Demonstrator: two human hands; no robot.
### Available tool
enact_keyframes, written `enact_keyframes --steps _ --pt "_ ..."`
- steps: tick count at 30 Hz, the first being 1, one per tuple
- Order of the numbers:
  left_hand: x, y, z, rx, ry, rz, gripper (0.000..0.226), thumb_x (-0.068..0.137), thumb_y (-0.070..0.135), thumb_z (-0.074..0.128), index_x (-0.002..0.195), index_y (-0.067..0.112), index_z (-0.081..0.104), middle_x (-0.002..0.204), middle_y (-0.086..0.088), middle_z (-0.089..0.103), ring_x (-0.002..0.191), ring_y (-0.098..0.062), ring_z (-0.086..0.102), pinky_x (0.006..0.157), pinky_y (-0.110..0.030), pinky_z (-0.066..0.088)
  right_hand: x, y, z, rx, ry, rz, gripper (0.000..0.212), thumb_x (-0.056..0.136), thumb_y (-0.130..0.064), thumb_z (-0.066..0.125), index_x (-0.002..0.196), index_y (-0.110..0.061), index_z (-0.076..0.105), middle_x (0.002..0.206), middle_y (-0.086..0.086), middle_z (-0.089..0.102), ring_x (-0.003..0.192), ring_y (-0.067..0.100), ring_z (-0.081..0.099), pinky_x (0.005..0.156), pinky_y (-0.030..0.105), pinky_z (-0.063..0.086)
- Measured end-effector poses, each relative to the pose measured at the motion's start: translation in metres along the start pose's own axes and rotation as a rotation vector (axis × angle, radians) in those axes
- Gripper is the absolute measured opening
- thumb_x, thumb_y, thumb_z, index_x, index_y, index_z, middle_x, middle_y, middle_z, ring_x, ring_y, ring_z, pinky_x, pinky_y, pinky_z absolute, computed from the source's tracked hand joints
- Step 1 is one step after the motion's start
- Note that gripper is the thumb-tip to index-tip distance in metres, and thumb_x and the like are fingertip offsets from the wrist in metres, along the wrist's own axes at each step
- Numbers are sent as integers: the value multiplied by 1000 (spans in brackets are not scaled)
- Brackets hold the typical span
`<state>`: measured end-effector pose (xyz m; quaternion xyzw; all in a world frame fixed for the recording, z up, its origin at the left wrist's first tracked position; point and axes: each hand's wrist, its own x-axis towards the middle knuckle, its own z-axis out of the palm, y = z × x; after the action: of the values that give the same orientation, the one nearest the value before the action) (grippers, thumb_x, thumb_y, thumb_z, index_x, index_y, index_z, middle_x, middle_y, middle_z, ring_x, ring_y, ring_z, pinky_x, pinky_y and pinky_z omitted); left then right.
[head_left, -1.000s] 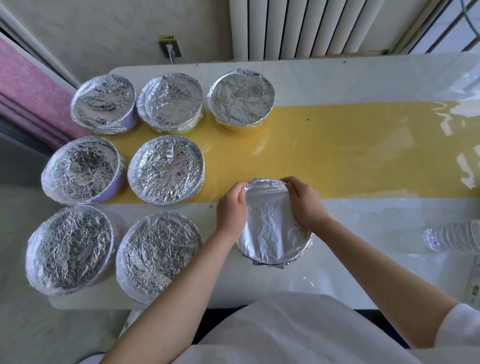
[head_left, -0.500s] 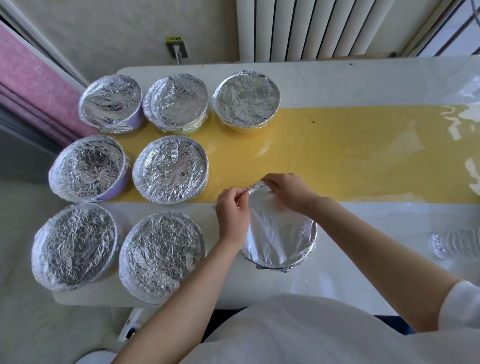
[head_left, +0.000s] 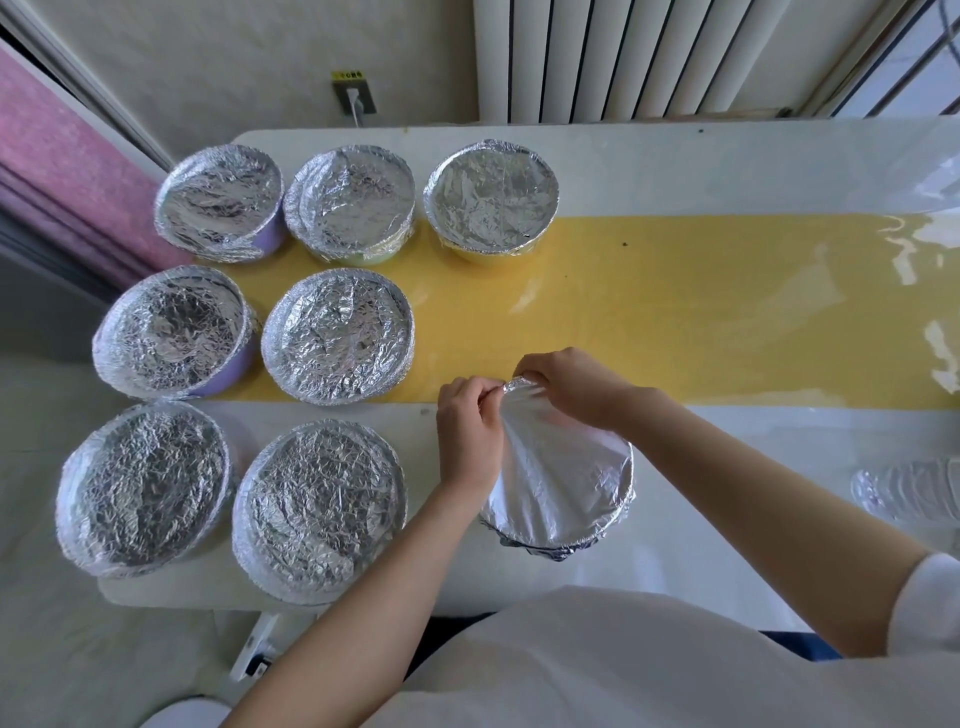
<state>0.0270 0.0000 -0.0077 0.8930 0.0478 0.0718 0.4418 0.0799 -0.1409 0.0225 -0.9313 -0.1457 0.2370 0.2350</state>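
We pinch the foil (head_left: 558, 470) at the bowl's (head_left: 550, 543) far edge — left hand (head_left: 470, 428) and right hand (head_left: 569, 387) both curled tight (bowl near the table's (head_left: 727, 156) front edge), beside seven wrapped bowls (head_left: 337, 338).

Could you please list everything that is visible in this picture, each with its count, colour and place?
covered bowls: seven, silver foil tops, left part of table
bowl: one, dark rim, near edge of table
foil: one sheet, silver, over that bowl, far edge raised
table: one, white with yellow stripe
bottle: one, clear, right edge
radiator: one, white, behind table
socket: one, grey, wall, plug in it
fabric: pink, far left
left hand: pinches foil's far edge
right hand: pinches the same edge
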Motion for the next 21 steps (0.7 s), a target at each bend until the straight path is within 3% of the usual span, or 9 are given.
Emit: enact_keyframes --steps 5,9,12,16,21 --pt "-2 -3 2 7 -24 -6 8 88 2 58 86 6 66 84 -7 63 85 -20 50 73 -16 32 -5 -5 5 -113 51 -2 43 77 7 41 111 -11 61 95 17 67 84 36 59 66 37 41" --pt "-4 -3 2 27 -33 3 8 88 3 58 86 6 65 85 -7 62 86 -21 50 74 -14 30 -6 3 4 -10 -22 -1 26 90 0 40 100 -12 61 88 11 66 84 33 57 72 38 43" --pt "-9 -5 1 51 -42 30 8 89 3 57 87 6 64 85 -7 61 86 -22 50 75 -19 34 -10 2 0 76 -86 40 24 99 -11 36 79 -13 50 73 4 53 75 25 43 64 32 28" --pt "-17 -4 1 94 -72 53 13 90 2 53 99 7 62 93 -6 60 91 -21 49 82 -27 38 -16 1 5 133 -78 53 24 99 -12 36 96 1 55 84 19 59 72 22 39 63 32 25" --pt "-17 -5 0 115 -121 54 14 92 4 50 97 5 64 94 -9 61 90 -25 53 82 -27 37 -23 2 10 195 -34 65 25 99 -13 36 96 -3 58 76 2 55 76 23 46 61 27 29"
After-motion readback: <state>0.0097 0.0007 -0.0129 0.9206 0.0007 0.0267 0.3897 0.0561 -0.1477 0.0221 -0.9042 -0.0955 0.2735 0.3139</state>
